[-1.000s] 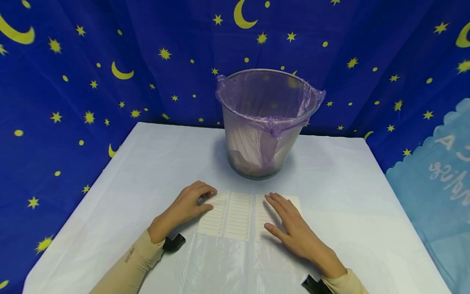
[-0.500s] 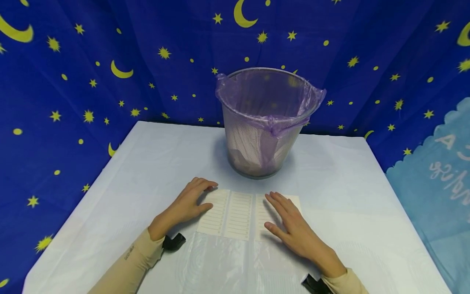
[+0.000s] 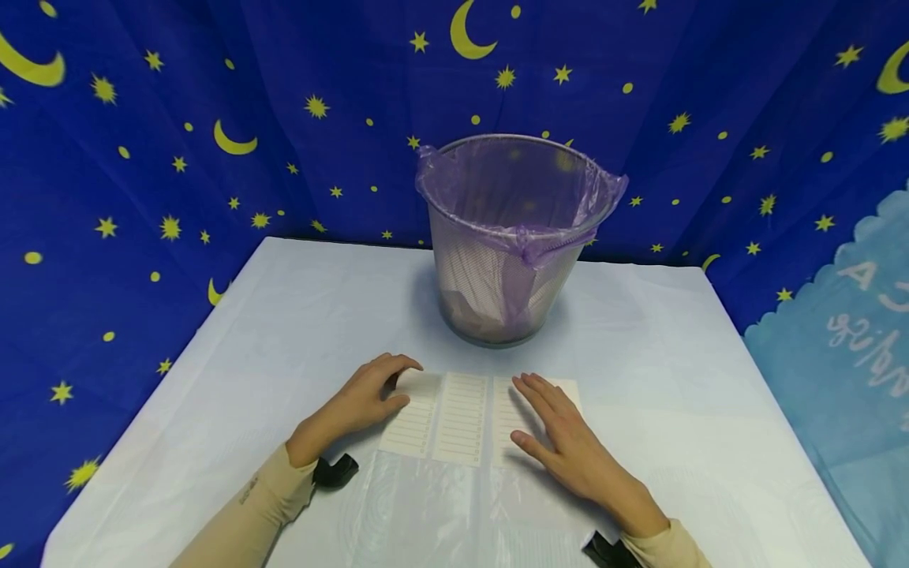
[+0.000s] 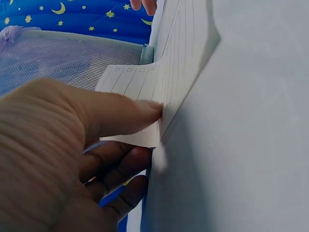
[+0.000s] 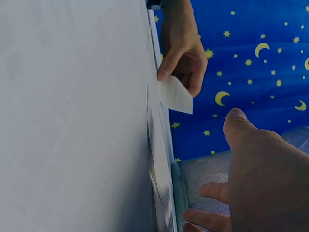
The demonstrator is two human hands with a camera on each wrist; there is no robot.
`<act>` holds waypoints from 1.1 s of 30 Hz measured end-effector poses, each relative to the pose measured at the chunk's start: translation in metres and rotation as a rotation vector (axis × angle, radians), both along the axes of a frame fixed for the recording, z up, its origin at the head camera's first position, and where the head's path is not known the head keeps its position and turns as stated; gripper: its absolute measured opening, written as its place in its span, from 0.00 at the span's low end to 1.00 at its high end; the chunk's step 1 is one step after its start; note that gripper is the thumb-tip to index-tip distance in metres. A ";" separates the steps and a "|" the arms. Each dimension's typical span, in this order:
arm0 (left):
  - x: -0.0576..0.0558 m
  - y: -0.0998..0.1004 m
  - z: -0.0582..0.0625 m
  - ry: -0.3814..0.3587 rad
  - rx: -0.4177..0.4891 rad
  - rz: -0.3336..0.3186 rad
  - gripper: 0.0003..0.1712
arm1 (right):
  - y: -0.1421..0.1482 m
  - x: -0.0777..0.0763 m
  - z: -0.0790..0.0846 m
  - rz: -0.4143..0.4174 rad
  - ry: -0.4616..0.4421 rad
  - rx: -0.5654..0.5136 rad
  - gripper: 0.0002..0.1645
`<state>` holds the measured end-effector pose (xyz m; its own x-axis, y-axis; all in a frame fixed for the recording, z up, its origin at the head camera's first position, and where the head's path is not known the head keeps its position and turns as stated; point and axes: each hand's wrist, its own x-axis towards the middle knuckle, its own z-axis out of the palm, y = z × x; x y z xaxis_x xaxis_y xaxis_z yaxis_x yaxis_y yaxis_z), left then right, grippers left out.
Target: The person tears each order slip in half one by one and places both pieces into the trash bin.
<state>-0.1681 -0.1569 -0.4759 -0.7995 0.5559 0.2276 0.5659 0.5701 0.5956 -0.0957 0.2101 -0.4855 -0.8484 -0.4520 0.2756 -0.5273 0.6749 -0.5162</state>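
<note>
Left hand (image 3: 365, 398) pinches a lined paper strip (image 3: 412, 426) in front of the mesh bin (image 3: 458, 268); right hand (image 3: 568, 442) is spread.

The white table (image 3: 319, 300) reaches out on both sides of the bin, its back edge passing behind it along the starry blue cloth (image 3: 341, 118); the bin's rim, draped with a purple liner (image 3: 525, 246), stands beyond both hands. The pinched strip lies in front of the bin, left of its base, one end bent up between thumb and curled fingers. Beside it, in front of the bin, lie the middle strip (image 3: 460, 418) and the right strip (image 3: 503, 414). The right hand's fingers are loosely extended, gripping nothing, over the right strip; whether they touch it is hard to tell.
</note>
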 end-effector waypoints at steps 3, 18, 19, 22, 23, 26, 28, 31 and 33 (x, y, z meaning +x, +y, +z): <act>-0.001 0.000 0.000 -0.008 0.014 0.015 0.22 | 0.001 0.000 0.000 -0.005 -0.006 0.005 0.45; -0.005 -0.002 -0.005 0.121 0.143 0.088 0.06 | 0.000 0.000 0.000 -0.014 -0.006 0.005 0.45; -0.005 -0.002 -0.004 0.138 0.161 0.095 0.06 | 0.000 0.000 0.000 -0.014 -0.003 0.003 0.44; -0.006 -0.002 -0.004 0.170 0.224 0.130 0.06 | 0.000 0.000 0.000 -0.017 -0.001 -0.002 0.44; -0.006 -0.002 -0.003 0.171 0.245 0.149 0.05 | 0.001 0.000 0.000 -0.017 -0.002 -0.002 0.44; -0.007 -0.004 0.000 0.140 0.317 0.223 0.05 | 0.001 0.001 0.001 -0.019 -0.006 -0.007 0.44; -0.007 -0.006 0.003 0.091 0.380 0.287 0.04 | 0.001 0.001 0.001 -0.020 -0.008 -0.008 0.44; -0.007 -0.010 0.007 0.012 0.501 0.356 0.03 | 0.001 0.000 0.000 -0.021 -0.006 -0.007 0.44; -0.008 -0.012 0.009 -0.042 0.585 0.373 0.05 | 0.001 0.000 0.000 -0.022 -0.006 -0.006 0.44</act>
<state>-0.1758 -0.1690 -0.4669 -0.9279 0.0376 0.3709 0.3645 0.3002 0.8815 -0.0957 0.2116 -0.4852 -0.8596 -0.4318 0.2732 -0.5094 0.6828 -0.5237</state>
